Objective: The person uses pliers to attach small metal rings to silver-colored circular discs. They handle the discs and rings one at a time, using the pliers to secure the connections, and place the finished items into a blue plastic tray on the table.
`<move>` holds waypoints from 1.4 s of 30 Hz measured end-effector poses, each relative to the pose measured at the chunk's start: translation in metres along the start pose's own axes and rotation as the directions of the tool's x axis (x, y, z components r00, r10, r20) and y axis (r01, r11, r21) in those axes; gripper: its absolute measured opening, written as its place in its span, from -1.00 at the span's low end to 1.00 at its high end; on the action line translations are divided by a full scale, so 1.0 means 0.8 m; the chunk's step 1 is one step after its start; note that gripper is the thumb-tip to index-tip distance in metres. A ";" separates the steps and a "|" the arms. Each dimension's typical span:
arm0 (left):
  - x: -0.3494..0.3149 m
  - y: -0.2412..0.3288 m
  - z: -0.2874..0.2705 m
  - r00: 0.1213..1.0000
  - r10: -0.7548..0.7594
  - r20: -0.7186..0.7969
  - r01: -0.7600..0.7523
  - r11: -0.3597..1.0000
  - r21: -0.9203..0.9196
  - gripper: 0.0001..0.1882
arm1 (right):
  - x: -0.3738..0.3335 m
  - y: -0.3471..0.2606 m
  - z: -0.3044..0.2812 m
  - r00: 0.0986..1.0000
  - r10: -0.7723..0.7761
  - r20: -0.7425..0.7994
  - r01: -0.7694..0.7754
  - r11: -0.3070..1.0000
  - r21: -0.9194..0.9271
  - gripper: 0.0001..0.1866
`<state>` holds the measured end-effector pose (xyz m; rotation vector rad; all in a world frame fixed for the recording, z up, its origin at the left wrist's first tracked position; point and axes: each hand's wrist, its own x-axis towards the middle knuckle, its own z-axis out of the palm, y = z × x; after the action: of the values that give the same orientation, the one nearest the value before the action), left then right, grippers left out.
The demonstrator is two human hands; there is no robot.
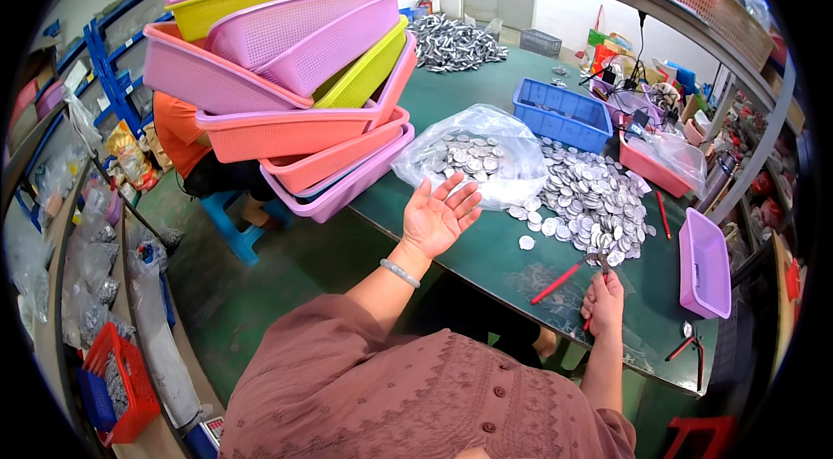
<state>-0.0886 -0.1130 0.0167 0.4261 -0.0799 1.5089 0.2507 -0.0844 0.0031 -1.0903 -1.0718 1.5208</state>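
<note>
My left hand (pixel 441 218) is raised with the palm up and the fingers spread, holding nothing. It is in front of a clear plastic bag (pixel 416 155) with round silver metal discs (pixel 469 155) in it. My right hand (pixel 605 298) grips one red handle of a pair of pliers (pixel 557 283); the other handle sticks out to the left, so the pliers stand wide apart. Their metal head is at the near edge of a heap of loose silver discs (pixel 599 199). Whether the jaws hold a disc is too small to tell.
Stacked pink, purple and yellow-green baskets (pixel 295 142) lean over the green table's (pixel 486 259) left edge. A blue basket (pixel 562 116), a purple basket (pixel 705 264), a red stick (pixel 664 214) and another red-handled tool (pixel 685 346) lie around the heap. A person in orange (pixel 180 134) sits behind the stack.
</note>
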 end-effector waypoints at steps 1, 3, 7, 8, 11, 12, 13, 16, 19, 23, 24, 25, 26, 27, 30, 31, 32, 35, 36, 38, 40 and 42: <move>0.000 -0.001 -0.002 1.000 -0.008 0.006 0.008 1.000 -0.014 -0.44 | 0.000 0.000 0.001 1.000 0.001 -0.002 -0.001 1.000 -0.003 -0.86; 0.001 -0.002 -0.006 1.000 -0.021 0.015 0.021 1.000 -0.016 -0.44 | -0.001 -0.001 0.001 1.000 0.003 -0.002 -0.003 1.000 0.000 -0.86; 0.000 -0.005 -0.010 0.998 -0.062 0.032 0.063 0.997 -0.033 -0.44 | -0.002 -0.001 0.000 1.000 0.001 -0.001 -0.001 1.000 -0.004 -0.87; 0.000 -0.005 -0.010 0.997 -0.067 0.030 0.068 0.997 -0.036 -0.44 | -0.002 0.000 0.000 1.000 -0.003 -0.003 0.003 1.000 -0.007 -0.88; -0.001 -0.009 -0.013 0.996 -0.081 0.021 0.082 0.996 -0.042 -0.43 | -0.002 0.000 0.001 1.000 -0.010 0.000 0.010 1.000 -0.012 -0.88; -0.001 -0.010 -0.013 0.996 -0.085 0.016 0.086 0.995 -0.041 -0.43 | -0.002 0.000 0.001 1.000 -0.012 0.001 0.012 1.000 -0.013 -0.89; -0.001 -0.011 -0.013 0.996 -0.087 0.013 0.087 0.995 -0.042 -0.43 | -0.002 -0.001 0.002 1.000 -0.012 0.002 0.012 1.000 -0.011 -0.89; 0.000 -0.012 -0.017 0.995 -0.098 0.012 0.098 0.995 -0.035 -0.43 | -0.004 -0.002 0.003 1.000 -0.010 0.003 0.010 1.000 -0.006 -0.88; -0.001 -0.014 -0.018 0.995 -0.099 -0.006 0.099 0.995 -0.033 -0.43 | -0.005 -0.004 0.004 1.000 -0.006 0.004 0.006 1.000 -0.002 -0.88; -0.001 -0.016 -0.016 0.995 -0.103 -0.019 0.102 0.994 -0.027 -0.43 | -0.004 -0.002 0.002 1.000 -0.012 0.002 0.012 1.000 -0.001 -0.89; -0.001 -0.017 -0.017 0.994 -0.105 -0.023 0.104 0.994 -0.027 -0.44 | -0.004 -0.001 0.002 1.000 -0.013 -0.003 0.013 1.000 -0.003 -0.89; -0.002 -0.017 -0.017 0.994 -0.105 -0.028 0.105 0.994 -0.026 -0.44 | -0.004 -0.001 0.002 1.000 -0.008 -0.003 0.008 1.000 -0.004 -0.89; -0.001 -0.018 -0.017 0.994 -0.106 -0.033 0.105 0.994 -0.024 -0.44 | -0.004 -0.002 0.002 1.000 -0.004 -0.003 0.004 1.000 -0.005 -0.89; -0.001 -0.018 -0.018 0.994 -0.106 -0.037 0.105 0.994 -0.022 -0.44 | -0.004 -0.002 0.003 1.000 0.001 -0.003 -0.001 1.000 -0.007 -0.89; 0.001 -0.019 -0.020 0.993 -0.113 -0.040 0.113 0.993 -0.020 -0.44 | -0.005 -0.004 0.004 1.000 0.000 0.006 0.001 1.000 -0.023 -0.88; 0.001 -0.019 -0.021 0.992 -0.117 -0.040 0.116 0.993 -0.019 -0.44 | -0.005 -0.004 0.004 1.000 0.000 0.005 0.000 1.000 -0.022 -0.88; 0.002 -0.020 -0.021 0.992 -0.119 -0.037 0.118 0.993 -0.021 -0.44 | -0.005 -0.004 0.004 1.000 0.001 0.005 0.000 1.000 -0.022 -0.88; 0.003 -0.021 -0.020 0.992 -0.124 -0.031 0.123 0.992 -0.027 -0.44 | -0.004 -0.003 0.003 1.000 0.003 0.007 -0.002 1.000 -0.024 -0.88; 0.003 -0.021 -0.020 0.992 -0.124 -0.030 0.123 0.992 -0.029 -0.44 | -0.004 -0.003 0.003 1.000 0.003 0.008 -0.003 1.000 -0.025 -0.88; 0.003 -0.022 -0.020 0.992 -0.127 -0.030 0.126 0.992 -0.030 -0.44 | -0.005 -0.004 0.004 1.000 0.003 0.003 -0.003 1.000 -0.012 -0.89; 0.004 -0.022 -0.021 0.991 -0.129 -0.033 0.128 0.991 -0.029 -0.44 | -0.005 -0.004 0.004 1.000 0.002 0.001 -0.002 1.000 -0.004 -0.90; 0.004 -0.023 -0.021 0.991 -0.131 -0.032 0.130 0.991 -0.028 -0.44 | -0.005 -0.004 0.005 1.000 0.000 0.004 0.000 1.000 0.000 -0.89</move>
<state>-0.0742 -0.1044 -0.0017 0.3783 -0.0444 1.3841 0.2483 -0.0882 0.0075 -1.0878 -1.0744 1.5233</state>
